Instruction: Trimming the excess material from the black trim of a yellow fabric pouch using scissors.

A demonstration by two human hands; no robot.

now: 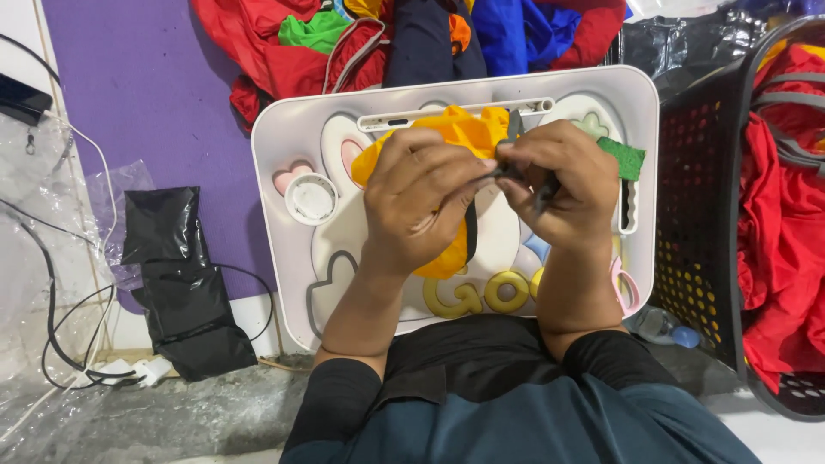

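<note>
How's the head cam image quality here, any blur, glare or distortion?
Head view: lighting even and soft, no hard shadows. Left hand, right hand and the yellow fabric between them are sharp, no motion blur. Mild glare on the clear plastic sheet and white tray. The tray's edges bow slightly, suggesting wide-angle distortion.

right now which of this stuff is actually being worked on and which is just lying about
In hand:
left hand
right hand
yellow cloth
black strap
white lap tray, under the hands

Lying about:
pile of coloured cloth
black basket of red cloth
black plastic bag
cables
plastic bottle
</note>
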